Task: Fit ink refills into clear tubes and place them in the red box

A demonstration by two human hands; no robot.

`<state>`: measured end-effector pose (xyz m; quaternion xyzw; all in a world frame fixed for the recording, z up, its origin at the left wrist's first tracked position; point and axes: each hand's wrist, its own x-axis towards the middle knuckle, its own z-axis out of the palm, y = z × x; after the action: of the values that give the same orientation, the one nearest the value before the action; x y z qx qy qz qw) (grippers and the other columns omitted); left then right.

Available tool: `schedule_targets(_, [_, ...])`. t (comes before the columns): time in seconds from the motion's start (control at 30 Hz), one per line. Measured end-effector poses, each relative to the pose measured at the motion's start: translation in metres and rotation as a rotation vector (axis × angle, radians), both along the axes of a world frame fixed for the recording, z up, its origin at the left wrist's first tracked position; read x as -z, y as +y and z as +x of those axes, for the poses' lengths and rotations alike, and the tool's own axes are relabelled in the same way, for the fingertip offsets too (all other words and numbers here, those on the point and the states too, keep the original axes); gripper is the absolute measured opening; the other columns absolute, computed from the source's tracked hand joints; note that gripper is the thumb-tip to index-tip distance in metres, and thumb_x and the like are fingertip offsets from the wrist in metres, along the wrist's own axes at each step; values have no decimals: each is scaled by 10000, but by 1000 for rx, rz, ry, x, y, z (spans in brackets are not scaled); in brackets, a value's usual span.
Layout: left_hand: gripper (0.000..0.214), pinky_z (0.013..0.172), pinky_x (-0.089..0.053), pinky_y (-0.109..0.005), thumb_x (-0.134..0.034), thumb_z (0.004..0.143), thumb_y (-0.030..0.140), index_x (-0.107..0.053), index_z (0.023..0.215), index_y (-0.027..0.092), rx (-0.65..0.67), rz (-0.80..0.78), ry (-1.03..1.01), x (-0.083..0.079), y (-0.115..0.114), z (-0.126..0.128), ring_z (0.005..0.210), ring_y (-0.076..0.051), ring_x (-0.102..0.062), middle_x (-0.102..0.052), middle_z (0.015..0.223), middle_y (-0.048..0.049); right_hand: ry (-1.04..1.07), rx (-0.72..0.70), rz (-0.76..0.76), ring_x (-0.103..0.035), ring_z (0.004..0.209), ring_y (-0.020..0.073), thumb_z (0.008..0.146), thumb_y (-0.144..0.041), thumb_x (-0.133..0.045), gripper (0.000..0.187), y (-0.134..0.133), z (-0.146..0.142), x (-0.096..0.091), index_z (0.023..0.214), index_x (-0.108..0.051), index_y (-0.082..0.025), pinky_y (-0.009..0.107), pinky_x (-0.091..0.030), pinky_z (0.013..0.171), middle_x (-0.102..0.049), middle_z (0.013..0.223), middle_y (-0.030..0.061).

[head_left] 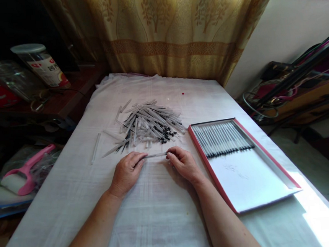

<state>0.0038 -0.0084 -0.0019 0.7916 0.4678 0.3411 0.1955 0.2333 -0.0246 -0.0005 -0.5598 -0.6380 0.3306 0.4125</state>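
Currently held pen: a slim, clear pen barrel (156, 155) lies level between both hands, just above the tablecloth (151, 232) or resting on it, I cannot tell which; whether all its parts are in is too small to see.
Left hand: thumb and fingers of the left hand (128, 171) pinch the barrel's nine o'clock end.
Right hand: thumb and fingers of the right hand (183, 162) close on its three o'clock end, where something dark shows.
Pen row: between two and three o'clock from the hands, well over a dozen clear pens (221, 135) lie side by side, black ends toward six; these look done.
Shallow box: the red-edged box (253, 181) is filled only in its twelve o'clock part; the bare white floor toward six suggests plenty left.
Loose heap: at twelve o'clock, a large jumbled pile of pen parts (149, 121), clear barrels, dark slim pieces and black ends, appears unsorted.
Stray tube: one clear tube (95, 148) lies apart, between nine and ten.
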Motion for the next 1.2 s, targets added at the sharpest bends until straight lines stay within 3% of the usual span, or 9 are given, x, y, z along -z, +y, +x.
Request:
schedule_targets(0.17, [332,776,-531,-299,-534,900,382,-639,1151,193,-32,-1,62,-7,-1,0,805,-180,-672,-703,1014,-68,106,29,3,-627,702,171,866,-329,-542,147,0,-2,2,861,-636,-217,280,-479,654,-690,763,22])
schedule_targets(0.37, [327,682,-499,-286,-451,938,420,-664,807,210,-62,9,150,-11,-1,-3,720,-187,-658,-700,768,-28,186,27,14,-615,678,164,852,-327,-569,131,-1,-4,3,836,-640,-218,268,-468,623,-681,735,18])
schedule_targets(0.5, [260,738,-510,-292,-534,892,434,-638,950,204,-113,46,73,-10,-1,-2,809,-189,-657,-701,895,-42,256,43,-23,-579,607,145,835,-339,-586,142,-1,-5,1,825,-649,-212,252,-447,558,-672,715,16])
schedule_targets(0.6, [322,802,-506,-340,-520,895,460,-643,1043,202,-88,76,136,-10,0,-3,889,-221,-659,-716,984,-67,321,73,-40,-552,563,129,823,-348,-596,152,0,-5,-1,808,-649,-206,240,-435,528,-661,694,11])
schedule_targets(0.77, [362,684,-487,-327,-434,941,439,-661,778,208,-90,60,208,-8,1,-4,709,-208,-647,-698,733,-36,366,98,-53,-545,543,122,796,-354,-622,159,0,-6,-3,794,-655,-199,235,-435,520,-654,674,8])
schedule_targets(0.97, [297,792,-495,-340,-529,884,455,-674,982,215,-140,74,106,-6,3,-4,859,-219,-666,-729,929,-55,406,120,-74,-556,533,125,774,-377,-642,181,1,-6,-2,795,-661,-198,244,-454,528,-657,665,9])
schedule_targets(1.13, [364,729,-479,-342,-443,926,436,-674,749,217,-83,25,137,-4,5,-4,715,-209,-648,-703,707,-32,417,142,-75,-558,530,124,764,-393,-642,198,2,-5,-5,771,-659,-195,246,-457,528,-647,651,7])
schedule_targets(1.2, [321,696,-483,-318,-484,903,440,-667,767,213,-106,5,90,-3,5,-4,700,-195,-643,-698,718,-27,410,139,-81,-553,526,125,757,-399,-644,204,2,-5,-6,758,-657,-196,246,-451,521,-645,640,6])
